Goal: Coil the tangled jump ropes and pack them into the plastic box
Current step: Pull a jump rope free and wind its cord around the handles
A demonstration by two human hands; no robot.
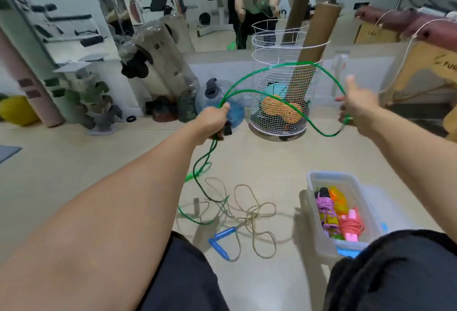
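The left hand grips the green rope, which arcs in the air to the right hand, whose fingers pinch it. The plastic box with coiled ropes stands on the floor at right, beside a beige rope.

I see the green rope as thin, glossy plastic cord, smooth along its loops. The tan rope on the floor looks matt and fibrous, like twine, with smooth blue plastic handles. The box is clear, slightly cloudy plastic; inside it, the purple cord and pink cord look woven and dull. The floor is smooth with a soft sheen. The basket is white-coated wire mesh on a shiny metal base. The tube in it looks like matt brown cardboard. My shorts are dark matt cloth.
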